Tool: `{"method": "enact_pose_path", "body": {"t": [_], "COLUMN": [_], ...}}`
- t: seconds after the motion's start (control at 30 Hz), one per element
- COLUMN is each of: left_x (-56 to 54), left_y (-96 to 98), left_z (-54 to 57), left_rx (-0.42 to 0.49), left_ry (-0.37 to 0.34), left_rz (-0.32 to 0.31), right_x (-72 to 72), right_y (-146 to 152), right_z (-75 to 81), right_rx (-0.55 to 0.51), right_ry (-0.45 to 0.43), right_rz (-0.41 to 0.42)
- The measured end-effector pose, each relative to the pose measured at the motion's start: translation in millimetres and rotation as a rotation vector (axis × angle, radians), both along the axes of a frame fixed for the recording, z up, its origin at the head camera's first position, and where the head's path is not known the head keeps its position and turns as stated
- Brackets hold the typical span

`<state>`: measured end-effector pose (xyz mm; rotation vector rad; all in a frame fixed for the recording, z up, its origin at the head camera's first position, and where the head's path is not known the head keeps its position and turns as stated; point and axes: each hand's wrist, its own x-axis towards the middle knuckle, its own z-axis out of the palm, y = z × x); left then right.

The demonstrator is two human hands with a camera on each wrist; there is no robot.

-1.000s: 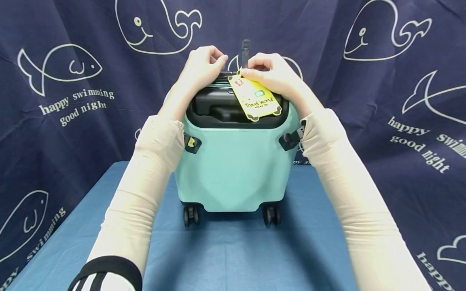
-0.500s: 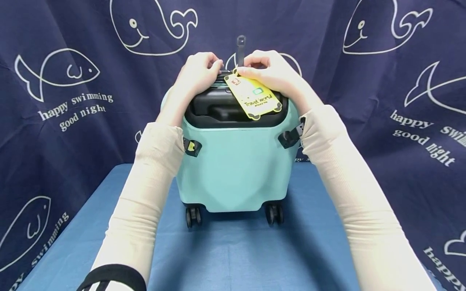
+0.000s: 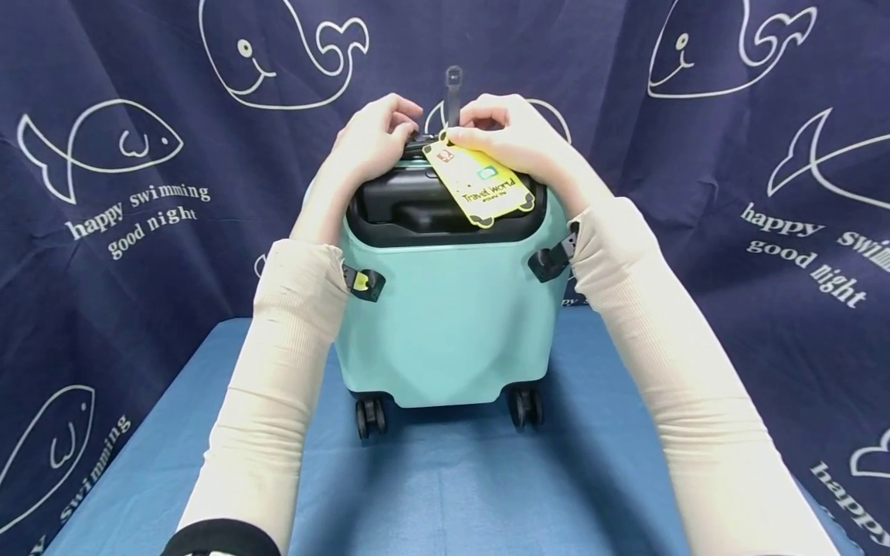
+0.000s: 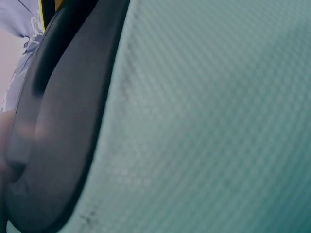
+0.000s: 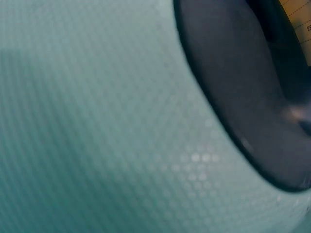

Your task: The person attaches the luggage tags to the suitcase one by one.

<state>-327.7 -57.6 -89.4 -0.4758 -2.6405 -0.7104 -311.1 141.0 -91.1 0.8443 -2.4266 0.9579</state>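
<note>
A mint-green suitcase [image 3: 445, 324] with a black recessed top panel [image 3: 389, 201] stands upright on its wheels. At its top, my right hand [image 3: 524, 143] pinches a yellow luggage tag [image 3: 480, 189] near its upper corner. The tag's dark strap [image 3: 453, 93] sticks up above the fingers, its buckle end free. Beside the black handle [image 3: 420, 144], my left hand [image 3: 371, 143] has its fingers loosely bent, and I see nothing between thumb and fingers. Both wrist views show mostly the textured green shell [image 4: 204, 116] [image 5: 107, 116] close up.
Blue cloth [image 3: 445, 494] covers the table under the suitcase. A navy curtain [image 3: 160, 270] with whale and fish drawings hangs behind and at both sides. Black wheels [image 3: 371, 417] show at the suitcase's base.
The right hand, still pinching the tag, has shifted slightly left, and the strap's upright end with it. The left hand's thumb and fingers look a little farther apart.
</note>
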Motion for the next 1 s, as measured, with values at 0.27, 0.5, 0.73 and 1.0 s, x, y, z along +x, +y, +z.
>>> {"method": "enact_pose_path", "body": {"t": [0.27,0.5,0.73,1.0], "left_x": [0.5,0.6,0.5,-0.2], "left_y": [-1.6,-3.8,-4.7,-1.2], "left_z": [-2.4,-1.2,-1.1,-0.3], "left_rx": [0.210,0.426,0.514,0.531], "left_ry": [-0.020,-0.086,-0.088,-0.052], "left_rz": [-0.154,-0.189,-0.142,-0.125], "right_x": [0.2,3.1,3.7,4.7], "right_y": [0.5,-0.1,-0.2,3.8], "right_z": [-1.9,-1.9,-2.5,-1.9], "right_rx": [-0.035,-0.047,-0.044,-0.042], "right_ry": [-0.026,-0.052,-0.016,-0.002], "right_rz": [0.005,-0.015,0.027,0.042]}}
